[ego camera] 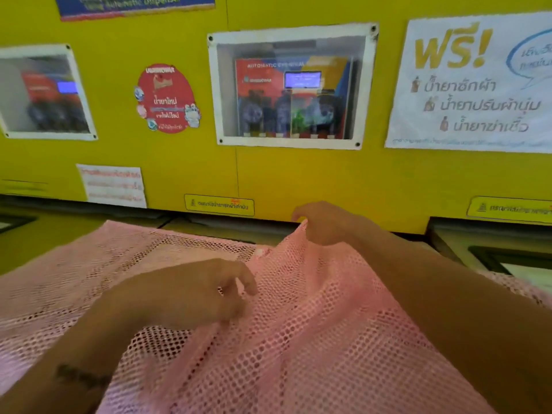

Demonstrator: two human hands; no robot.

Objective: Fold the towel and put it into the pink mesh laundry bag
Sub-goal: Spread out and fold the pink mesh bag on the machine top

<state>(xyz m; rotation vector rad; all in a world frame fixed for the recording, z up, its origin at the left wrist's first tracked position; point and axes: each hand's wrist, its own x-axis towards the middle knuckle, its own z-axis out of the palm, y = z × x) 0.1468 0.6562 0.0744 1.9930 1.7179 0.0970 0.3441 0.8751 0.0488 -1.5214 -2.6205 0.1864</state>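
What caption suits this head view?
Right hand pinches the pink mesh laundry bag's far edge; left hand rests on it.

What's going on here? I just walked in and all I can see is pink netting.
A person is handling a pink mesh laundry bag spread in front of a yellow wall of detergent dispensers. The right hand pinches the bag's far edge and lifts it, while the left hand rests on the mesh with fingers curled, possibly gripping it. No towel is visible, so whether it is already inside cannot be told.

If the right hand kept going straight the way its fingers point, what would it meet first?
Probably the yellow wall panel just beyond the right hand, which pinches the far edge of the pink mesh bag; depth is unclear.
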